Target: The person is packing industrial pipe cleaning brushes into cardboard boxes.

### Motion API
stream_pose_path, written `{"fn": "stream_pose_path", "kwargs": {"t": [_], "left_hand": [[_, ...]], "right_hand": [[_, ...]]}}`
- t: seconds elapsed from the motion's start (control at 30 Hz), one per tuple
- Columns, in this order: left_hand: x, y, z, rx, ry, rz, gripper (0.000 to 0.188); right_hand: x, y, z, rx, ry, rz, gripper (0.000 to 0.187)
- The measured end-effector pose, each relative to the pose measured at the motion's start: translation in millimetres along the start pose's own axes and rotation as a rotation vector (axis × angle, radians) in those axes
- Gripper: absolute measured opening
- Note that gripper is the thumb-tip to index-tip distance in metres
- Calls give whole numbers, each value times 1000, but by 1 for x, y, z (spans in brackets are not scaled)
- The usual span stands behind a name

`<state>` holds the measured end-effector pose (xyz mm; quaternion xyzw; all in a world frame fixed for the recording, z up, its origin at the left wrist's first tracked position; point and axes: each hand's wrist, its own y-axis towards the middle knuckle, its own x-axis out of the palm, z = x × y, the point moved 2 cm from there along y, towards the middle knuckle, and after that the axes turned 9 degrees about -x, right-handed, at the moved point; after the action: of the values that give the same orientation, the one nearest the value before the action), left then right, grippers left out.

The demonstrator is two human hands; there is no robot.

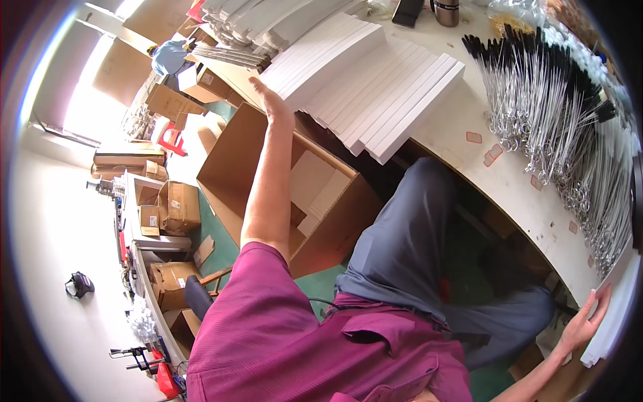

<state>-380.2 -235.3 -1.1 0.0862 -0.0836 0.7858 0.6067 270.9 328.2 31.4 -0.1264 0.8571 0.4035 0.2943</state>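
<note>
My left hand (pixel 273 107) is stretched out at the left end of a long row of slim white boxes (pixel 375 80), which lie side by side on the worktable. Its fingers are extended against or very near the row's end; contact is hard to make out. At the far right, my right hand (pixel 584 327) lies with thumb and fingers apart against another group of white boxes (pixel 615 318) by the table edge. Between the two groups lies a big heap of thin wire brushes (pixel 529 107) with black bristles and looped wire ends.
A large open cardboard carton (pixel 335 221) stands below the table's left edge, beside my leg. More white boxes (pixel 248 20) are piled behind the row. A dark phone (pixel 407 12) and a steel tumbler (pixel 447 12) are at the back. Small red-edged packets (pixel 493 154) dot the white tabletop (pixel 462 124).
</note>
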Motion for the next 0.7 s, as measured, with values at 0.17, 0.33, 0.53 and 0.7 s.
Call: {"fn": "stream_pose_path", "kwargs": {"t": [0.17,0.33,0.53,0.7], "left_hand": [[27,-20,0,-9,-68,-64,111],[22,-47,34,26,27,13,98],[26,-121,63,542,549,247,53],[127,-290,62,1010,801,-621,38]], "right_hand": [[6,-5,-29,-100,8,-63,42],[32,-4,-76,-187,-1,-162,51],[32,-4,-111,-375,-27,-337,59],[56,-14,-114,-435,-56,-492,59]]}}
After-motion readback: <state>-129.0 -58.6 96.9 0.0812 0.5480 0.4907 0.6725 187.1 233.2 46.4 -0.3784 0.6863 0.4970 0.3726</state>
